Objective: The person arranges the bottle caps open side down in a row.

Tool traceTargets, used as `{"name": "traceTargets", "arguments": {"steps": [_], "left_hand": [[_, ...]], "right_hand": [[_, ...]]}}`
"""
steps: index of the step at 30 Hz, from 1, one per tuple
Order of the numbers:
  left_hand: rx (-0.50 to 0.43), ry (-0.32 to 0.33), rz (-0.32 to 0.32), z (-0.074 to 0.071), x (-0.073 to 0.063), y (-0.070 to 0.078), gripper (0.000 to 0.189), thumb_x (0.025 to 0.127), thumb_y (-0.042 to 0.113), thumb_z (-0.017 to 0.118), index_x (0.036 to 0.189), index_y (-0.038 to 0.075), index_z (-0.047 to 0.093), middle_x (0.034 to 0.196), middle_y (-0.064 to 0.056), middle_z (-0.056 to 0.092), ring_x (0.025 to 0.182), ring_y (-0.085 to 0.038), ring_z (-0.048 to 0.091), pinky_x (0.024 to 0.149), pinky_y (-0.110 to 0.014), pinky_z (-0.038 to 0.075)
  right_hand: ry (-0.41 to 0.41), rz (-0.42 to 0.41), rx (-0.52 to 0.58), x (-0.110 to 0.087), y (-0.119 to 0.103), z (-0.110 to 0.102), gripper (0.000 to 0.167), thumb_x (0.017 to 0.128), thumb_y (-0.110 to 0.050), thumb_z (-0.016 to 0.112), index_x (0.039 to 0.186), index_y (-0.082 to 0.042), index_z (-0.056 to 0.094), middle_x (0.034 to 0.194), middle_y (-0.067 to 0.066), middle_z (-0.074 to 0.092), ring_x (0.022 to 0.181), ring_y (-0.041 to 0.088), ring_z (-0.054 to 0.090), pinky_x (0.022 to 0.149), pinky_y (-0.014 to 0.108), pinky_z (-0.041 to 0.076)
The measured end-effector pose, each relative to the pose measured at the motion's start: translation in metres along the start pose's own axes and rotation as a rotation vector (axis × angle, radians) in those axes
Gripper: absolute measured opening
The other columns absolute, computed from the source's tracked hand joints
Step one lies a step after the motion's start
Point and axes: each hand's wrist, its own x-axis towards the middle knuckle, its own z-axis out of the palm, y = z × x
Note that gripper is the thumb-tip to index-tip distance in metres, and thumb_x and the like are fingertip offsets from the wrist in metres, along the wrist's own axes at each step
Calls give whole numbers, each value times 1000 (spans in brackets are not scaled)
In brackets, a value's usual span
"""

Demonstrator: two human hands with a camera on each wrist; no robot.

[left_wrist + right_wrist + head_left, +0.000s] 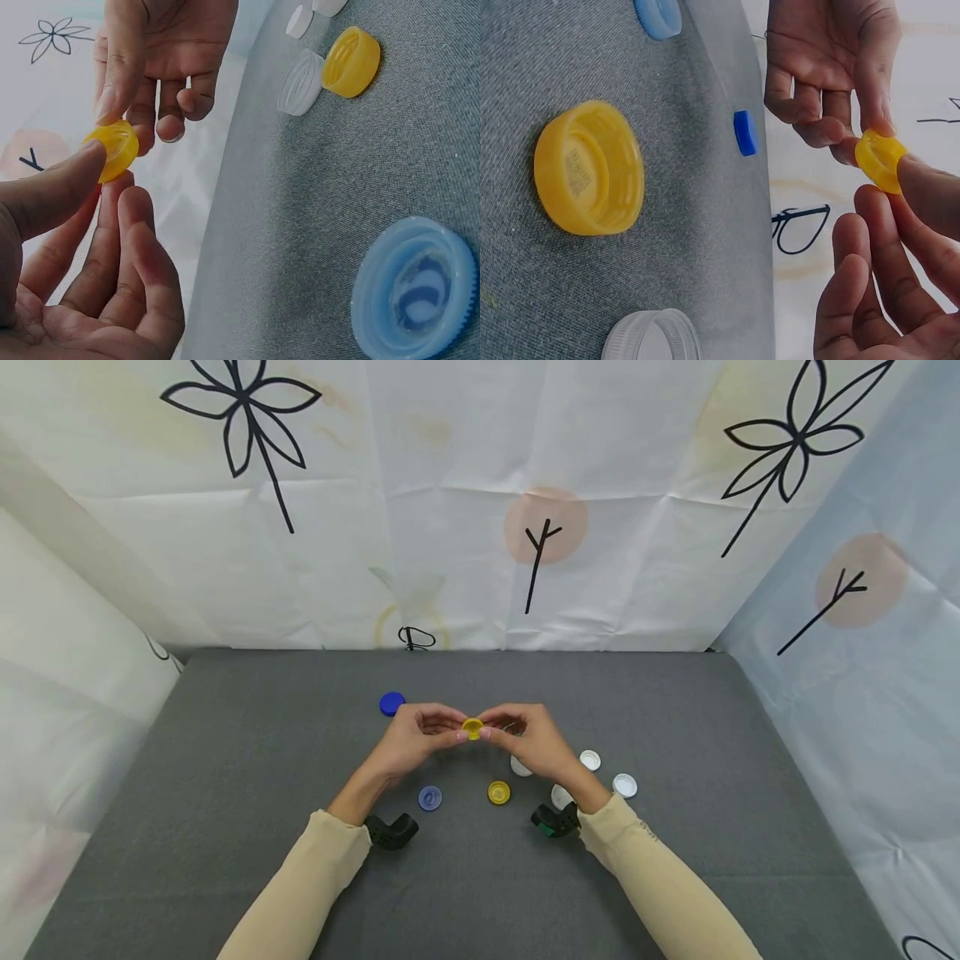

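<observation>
A small yellow bottle cap [472,728] is held up above the grey table between both hands, its hollow side showing. My left hand [420,737] pinches one edge of it with thumb and fingertips, and my right hand [528,737] pinches the opposite edge. In the left wrist view the raised yellow cap [118,150] sits between the two thumbs. Below the hands, a second yellow cap [498,792] lies on the table with its hollow side up. Left of that lies a light blue cap [430,798], also hollow side up.
A dark blue cap [392,703] lies behind the left hand. Several white caps [625,786] are spread around the right forearm, some partly hidden by it. Printed white cloth [450,527] hangs behind the grey table [262,735] and at its sides.
</observation>
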Motion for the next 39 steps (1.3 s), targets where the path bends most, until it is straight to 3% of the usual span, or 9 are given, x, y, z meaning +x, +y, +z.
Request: {"name": "traceTargets", "arguments": {"steps": [6, 14, 18, 22, 29, 36, 39], "left_hand": [[-115, -8, -20, 2, 2, 1, 24, 94, 6, 74, 114, -6, 71, 108, -13, 73, 101, -30, 71, 93, -54, 52], [-272, -24, -93, 3, 2, 3, 27, 99, 8, 68, 119, -10, 67, 102, -13, 75, 94, -19, 72, 94, -48, 53], [-311, -26, -113, 3, 1, 6, 30, 97, 8, 70, 121, -11, 65, 104, -14, 75, 96, -20, 72, 94, -43, 54], [-308, -29, -114, 3, 0, 6, 30, 96, 6, 71, 121, -10, 66, 105, -12, 75, 96, -21, 73, 97, -48, 52], [-251, -44, -22, 2, -1, 5, 32, 93, 5, 75, 120, -8, 68, 110, -13, 73, 105, -28, 70, 100, -57, 47], [-131, -35, 105, 0, -2, 5, 30, 90, 1, 76, 119, -5, 70, 113, -15, 72, 101, -24, 72, 88, -37, 57], [-46, -27, 172, -4, -1, 4, 29, 89, -1, 77, 117, -4, 71, 112, -17, 72, 98, -27, 72, 85, -37, 58]], "right_hand": [[38, -9, 31, 0, -2, -1, 17, 96, -11, 72, 110, -2, 75, 103, 11, 74, 87, 30, 67, 73, 34, 53], [118, -140, 40, -1, -4, 1, 16, 93, -2, 73, 109, 0, 75, 100, 11, 71, 85, 22, 65, 75, 40, 54], [126, -175, 53, -1, -5, 1, 17, 91, 1, 74, 108, 0, 75, 100, 12, 71, 86, 21, 64, 75, 37, 54], [111, -197, 70, -1, -5, 0, 20, 90, 4, 74, 109, 2, 75, 101, 15, 71, 87, 26, 65, 76, 37, 55], [58, -118, 84, -2, -11, -2, 25, 90, 1, 76, 114, 3, 73, 105, 14, 71, 91, 26, 66, 81, 37, 55], [31, -30, 75, 2, -11, -2, 28, 89, -6, 78, 117, 0, 74, 106, 13, 72, 94, 31, 68, 83, 37, 56], [16, -7, 72, 6, -10, 0, 29, 90, -7, 79, 117, 1, 73, 106, 14, 72, 94, 31, 68, 83, 41, 56]]}}
